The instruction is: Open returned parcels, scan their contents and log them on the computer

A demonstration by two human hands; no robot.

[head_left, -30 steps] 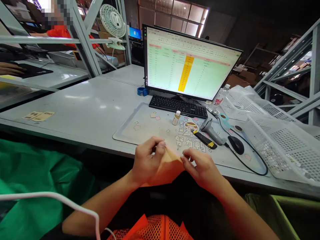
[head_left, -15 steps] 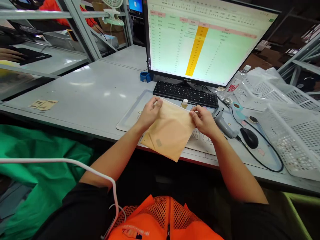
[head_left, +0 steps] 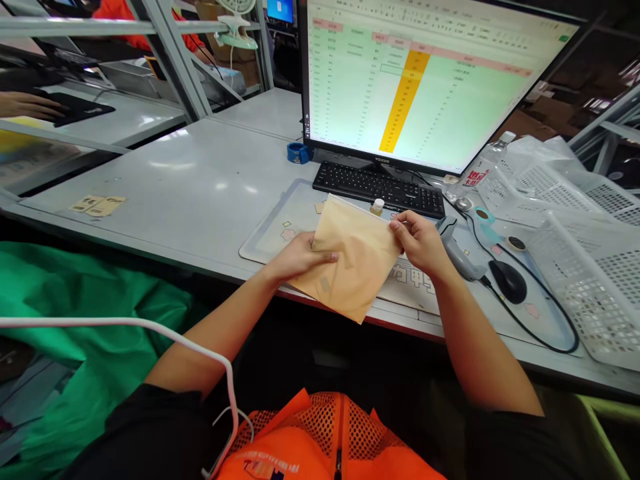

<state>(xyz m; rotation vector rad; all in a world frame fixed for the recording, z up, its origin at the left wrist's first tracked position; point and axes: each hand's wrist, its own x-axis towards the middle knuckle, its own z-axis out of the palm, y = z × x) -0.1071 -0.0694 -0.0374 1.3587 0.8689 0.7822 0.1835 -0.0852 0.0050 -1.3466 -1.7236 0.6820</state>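
Observation:
A flat, yellowish zip bag (head_left: 357,257) hangs tilted between my two hands over the desk's front edge. Something pale and rounded shows faintly through it, and a small grey patch marks its lower left. My left hand (head_left: 303,257) is closed on the bag's left side, thumb across the front and fingers behind it. My right hand (head_left: 417,237) pinches the top right corner. Just behind the bag's top edge stands a small bottle with a white cap (head_left: 378,205). Beside my right hand lies a grey barcode scanner (head_left: 461,253).
A monitor (head_left: 440,87) with a spreadsheet stands behind a black keyboard (head_left: 377,189). To the right are a black mouse (head_left: 508,281), its looping cable and white perforated baskets (head_left: 590,280). Blue tape (head_left: 299,153) sits left of the keyboard. A co-worker's hand (head_left: 30,105) rests at far left.
My left hand has slid from the bag's top left corner down its left side, thumb now across the front. My right hand keeps its corner. The view has shifted slightly.

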